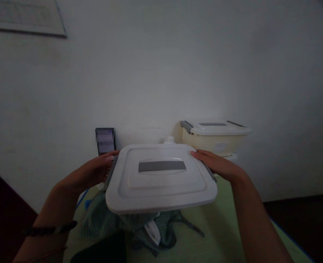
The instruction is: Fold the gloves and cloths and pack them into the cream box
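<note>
I hold a white plastic box lid (pixel 161 186) with a grey handle strip in front of me, above the table. My left hand (pixel 94 171) grips its left edge by the grey latch. My right hand (pixel 219 165) grips its right edge, fingers laid along the rim. Whether a box hangs beneath the lid is hidden. Under it lies a crumpled grey-green cloth (pixel 139 224).
A cream storage box (pixel 215 138) with a white lid and grey latches stands at the back by the white wall. A small dark stand (pixel 105 140) is at the back left. The light green table (pixel 219 226) has blue edges. A dark object (pixel 101 252) lies near me.
</note>
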`<state>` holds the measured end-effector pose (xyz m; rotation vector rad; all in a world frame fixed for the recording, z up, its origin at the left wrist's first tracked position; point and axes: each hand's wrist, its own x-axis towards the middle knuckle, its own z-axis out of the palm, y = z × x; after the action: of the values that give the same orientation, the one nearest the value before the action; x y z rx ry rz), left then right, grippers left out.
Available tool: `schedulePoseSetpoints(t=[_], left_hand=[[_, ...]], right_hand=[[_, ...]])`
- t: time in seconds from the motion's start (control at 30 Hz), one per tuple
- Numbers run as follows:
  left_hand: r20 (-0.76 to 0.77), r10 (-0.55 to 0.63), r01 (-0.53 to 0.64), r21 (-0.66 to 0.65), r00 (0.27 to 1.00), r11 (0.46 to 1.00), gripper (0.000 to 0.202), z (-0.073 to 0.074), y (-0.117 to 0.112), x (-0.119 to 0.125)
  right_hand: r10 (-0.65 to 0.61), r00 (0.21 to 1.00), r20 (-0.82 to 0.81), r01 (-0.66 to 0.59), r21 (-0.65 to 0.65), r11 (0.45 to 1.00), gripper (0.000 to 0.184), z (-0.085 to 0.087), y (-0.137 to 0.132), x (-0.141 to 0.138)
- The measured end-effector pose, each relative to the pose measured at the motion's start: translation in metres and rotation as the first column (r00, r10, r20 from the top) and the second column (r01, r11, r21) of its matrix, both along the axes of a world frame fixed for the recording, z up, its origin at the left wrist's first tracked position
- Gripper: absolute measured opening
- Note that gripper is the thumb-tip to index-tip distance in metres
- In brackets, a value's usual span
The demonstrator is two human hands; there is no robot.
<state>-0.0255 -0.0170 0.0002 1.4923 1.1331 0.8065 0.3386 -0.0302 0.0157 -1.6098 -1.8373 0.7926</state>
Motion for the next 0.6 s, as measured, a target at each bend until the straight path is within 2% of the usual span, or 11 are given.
schedulePoseSetpoints(t=[0.1, 0.27, 0.47, 0.6], left_hand=[[0.063, -0.038, 0.036, 0.04, 0.997, 0.999, 0.075, -0.006, -0.001, 0.0], [0.029, -0.211, 0.21, 0.035, 0.977, 0.977, 0.096, -0.009, -0.004, 0.004], [-0.042, -0.254, 0.253, -0.044, 0.966, 0.967, 0.094, 0.002, -0.008, 0.007], [-0.117, -0.265, 0.254, -0.106, 0.957, 0.961, 0.087, 0.005, -0.008, 0.011]], right_hand=[[0.044, 0.999, -0.027, -0.044, 0.02, 0.999, 0.05, -0.003, 0.004, 0.005], [0.072, 0.996, -0.047, -0.075, -0.051, 0.996, 0.052, -0.007, 0.008, 0.011], [0.01, 0.999, 0.039, -0.008, -0.055, 0.998, 0.059, -0.005, 0.005, 0.009], [-0.03, 0.999, 0.041, 0.032, -0.044, 0.999, 0.063, -0.004, 0.004, 0.007]])
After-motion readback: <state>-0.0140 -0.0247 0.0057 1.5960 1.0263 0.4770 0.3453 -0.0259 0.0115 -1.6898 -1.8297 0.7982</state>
